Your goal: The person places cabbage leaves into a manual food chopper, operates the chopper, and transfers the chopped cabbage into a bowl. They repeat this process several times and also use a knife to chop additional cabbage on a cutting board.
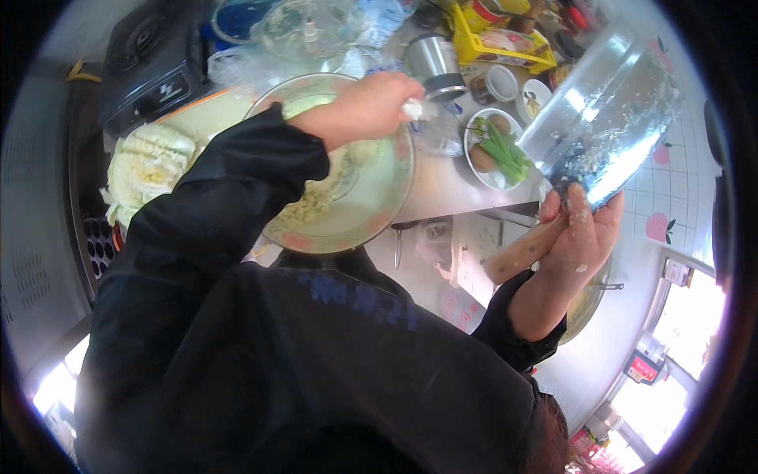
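My right hand (583, 231) grips the wooden handle (524, 252) of a cleaver. Its broad steel blade (610, 112) points up and away from me, with pale chopped bits stuck to it and to my fingers. Over a large basin with a patterned rim (402, 178), my left hand (373, 106) is closed around a small white piece (413, 109), too little of which shows to tell what it is. Finely chopped pale vegetable (308, 204) lies inside the basin, partly hidden by my left sleeve. A cut cabbage (151, 163) sits to the left.
A black gas stove (157, 65) stands at the back left. Beyond the basin are a clear plastic container (311, 29) and a steel cup (435, 65). A white bowl (468, 145) holds green stalks (503, 151) and brown roundish items. Behind it is a yellow basket (465, 44).
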